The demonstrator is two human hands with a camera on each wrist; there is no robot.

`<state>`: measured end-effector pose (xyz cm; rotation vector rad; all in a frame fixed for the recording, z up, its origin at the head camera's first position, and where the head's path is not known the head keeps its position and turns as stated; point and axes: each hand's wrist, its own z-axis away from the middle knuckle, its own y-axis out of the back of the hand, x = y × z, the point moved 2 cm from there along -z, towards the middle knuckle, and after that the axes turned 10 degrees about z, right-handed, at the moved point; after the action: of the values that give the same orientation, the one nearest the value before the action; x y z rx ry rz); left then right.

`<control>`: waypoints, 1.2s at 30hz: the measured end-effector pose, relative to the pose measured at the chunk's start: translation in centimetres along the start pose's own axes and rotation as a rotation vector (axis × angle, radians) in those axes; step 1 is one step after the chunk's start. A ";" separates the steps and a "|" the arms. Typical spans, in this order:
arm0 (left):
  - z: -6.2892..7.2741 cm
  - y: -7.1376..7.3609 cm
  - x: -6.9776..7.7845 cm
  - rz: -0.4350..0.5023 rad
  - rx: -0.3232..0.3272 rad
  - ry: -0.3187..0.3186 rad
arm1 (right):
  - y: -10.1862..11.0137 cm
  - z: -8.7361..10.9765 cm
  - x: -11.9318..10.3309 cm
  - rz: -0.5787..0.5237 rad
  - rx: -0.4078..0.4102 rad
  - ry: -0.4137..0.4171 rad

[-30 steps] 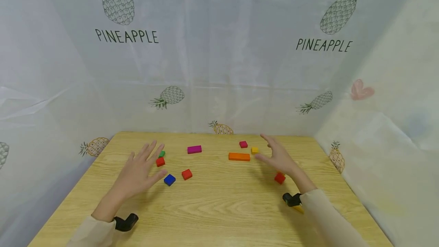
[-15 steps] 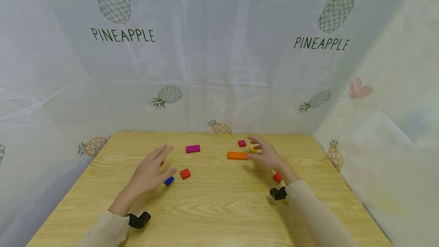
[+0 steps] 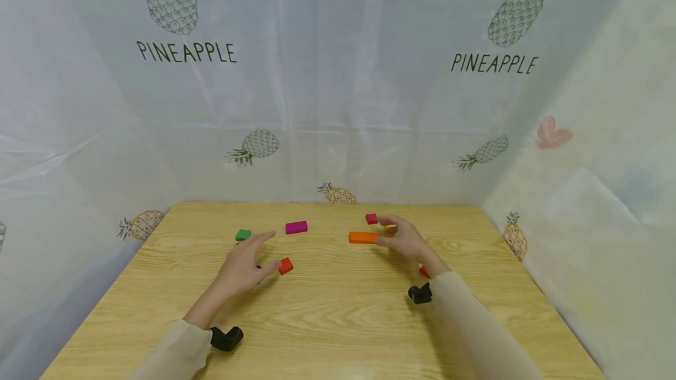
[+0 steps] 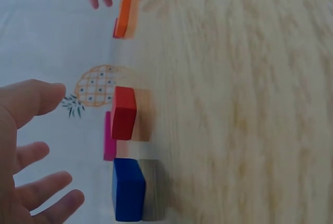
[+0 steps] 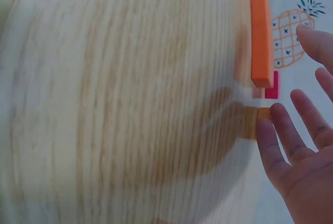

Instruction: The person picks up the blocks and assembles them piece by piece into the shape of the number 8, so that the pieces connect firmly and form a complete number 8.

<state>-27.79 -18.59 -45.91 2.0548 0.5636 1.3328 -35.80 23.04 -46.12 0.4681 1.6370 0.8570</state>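
Observation:
My left hand (image 3: 240, 268) hovers over the left part of the table with nothing in it, thumb and fingers spread. Below it sits a blue block (image 4: 129, 190), mostly covered by the hand in the head view. Just past the thumb lies a red block (image 3: 286, 265). My right hand (image 3: 406, 239) is also empty, held in the air with fingers apart. The right end of a long orange block (image 3: 363, 237) is beside its thumb in the head view. A yellow block (image 5: 264, 115) is partly hidden behind its fingers.
A green block (image 3: 243, 234) and a magenta block (image 3: 296, 227) lie farther back on the wooden table (image 3: 327, 321). A crimson block (image 3: 372, 219) sits behind the orange one. Another red block (image 3: 425, 272) shows beside the right wrist. A pineapple-print sheet (image 3: 338, 75) hangs around the table.
My left hand has moved right, toward the red block, uncovering the green one. The right hand has moved left, toward the orange block. The blocks appear to stay put.

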 end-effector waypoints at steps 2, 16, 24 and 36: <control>0.0 -0.4 -0.1 0.004 -0.006 0.012 | -0.1 -0.1 0.1 0.004 -0.003 -0.006; -0.3 -2.2 0.0 0.051 -0.041 0.090 | -0.6 -0.3 0.7 -0.013 -0.034 -0.018; -0.4 -2.9 -0.2 0.061 -0.039 0.120 | -1.0 -0.3 0.5 0.001 -0.041 -0.008; -0.3 -2.8 -0.4 0.105 -0.046 0.144 | -1.9 -0.8 0.5 0.022 -0.050 0.019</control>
<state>-28.29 -16.70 -48.02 1.9862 0.4874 1.5505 -36.41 21.97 -47.84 0.4444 1.6266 0.9194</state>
